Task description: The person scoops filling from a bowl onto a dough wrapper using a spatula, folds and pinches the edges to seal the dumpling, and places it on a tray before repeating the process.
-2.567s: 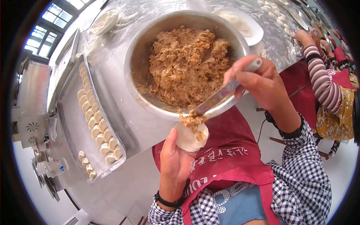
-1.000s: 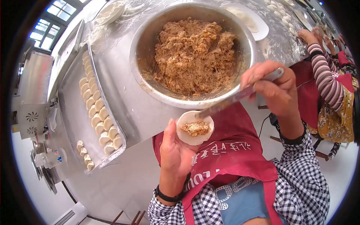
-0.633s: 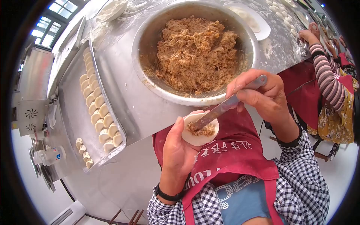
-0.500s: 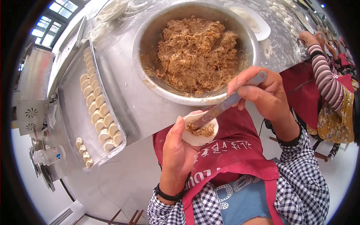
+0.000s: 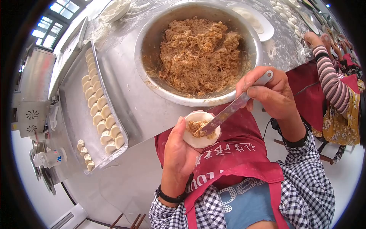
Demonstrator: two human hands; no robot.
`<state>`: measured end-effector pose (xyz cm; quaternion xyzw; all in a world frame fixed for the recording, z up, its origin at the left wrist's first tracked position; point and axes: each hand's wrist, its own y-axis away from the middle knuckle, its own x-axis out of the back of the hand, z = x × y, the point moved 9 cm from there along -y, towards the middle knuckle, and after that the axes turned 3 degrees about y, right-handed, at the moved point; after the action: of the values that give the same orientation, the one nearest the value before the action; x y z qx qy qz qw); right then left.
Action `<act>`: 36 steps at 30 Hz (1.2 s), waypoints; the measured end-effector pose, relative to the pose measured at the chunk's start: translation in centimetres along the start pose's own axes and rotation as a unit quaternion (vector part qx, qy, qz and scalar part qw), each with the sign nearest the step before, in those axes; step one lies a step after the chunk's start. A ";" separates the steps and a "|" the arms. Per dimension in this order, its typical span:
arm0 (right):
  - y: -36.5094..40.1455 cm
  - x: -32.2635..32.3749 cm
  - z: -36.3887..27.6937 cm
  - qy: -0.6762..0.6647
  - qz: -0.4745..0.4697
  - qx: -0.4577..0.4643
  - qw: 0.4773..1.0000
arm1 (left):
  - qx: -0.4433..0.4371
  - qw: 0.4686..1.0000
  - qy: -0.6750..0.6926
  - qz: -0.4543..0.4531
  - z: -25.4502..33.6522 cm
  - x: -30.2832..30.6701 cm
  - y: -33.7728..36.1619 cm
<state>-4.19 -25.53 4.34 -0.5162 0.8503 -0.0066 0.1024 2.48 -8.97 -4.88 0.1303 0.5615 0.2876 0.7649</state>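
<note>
My left hand [image 5: 178,152] cups a round white dumpling wrapper [image 5: 199,139] with a lump of brown filling [image 5: 196,127] on it. My right hand [image 5: 271,91] grips a flat metal spatula [image 5: 232,109] by its handle, and the blade tip presses on the filling in the wrapper. Just beyond both hands stands a large steel bowl [image 5: 152,32] heaped with brown minced filling [image 5: 199,51].
A steel tray [image 5: 74,118] at the left holds a row of folded dumplings [image 5: 98,111]. White plates of wrappers sit behind the bowl [image 5: 263,28] and at far left [image 5: 113,9]. Another person's striped sleeve [image 5: 331,82] works at the right, near several small dough pieces [image 5: 286,19].
The filling went from the spatula onto the wrapper. My right hand then drew in and the blade now presses the filling down, while my left hand curls the wrapper slightly.
</note>
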 end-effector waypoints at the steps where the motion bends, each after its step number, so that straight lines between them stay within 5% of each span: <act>1: -0.1 0.0 0.0 0.003 0.007 -0.003 1.000 | 0.000 1.000 -0.020 -0.003 0.0 -0.1 0.0; 16: 0.1 1.2 0.8 -0.105 0.053 -0.017 0.993 | -0.055 0.998 -0.012 -0.030 1.0 -0.8 0.3; 22: 0.4 0.3 1.0 -0.015 0.056 -0.008 0.998 | -0.070 0.996 -0.044 -0.020 1.1 -0.9 0.6; 36: 0.7 -0.9 2.0 -0.065 0.060 -0.021 0.996 | -0.082 0.995 -0.050 -0.027 1.2 -1.4 0.6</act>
<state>-4.04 -24.26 2.45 -0.4657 0.8711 0.0506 0.1471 3.17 -9.17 -3.04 0.0657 0.5008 0.3048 0.8075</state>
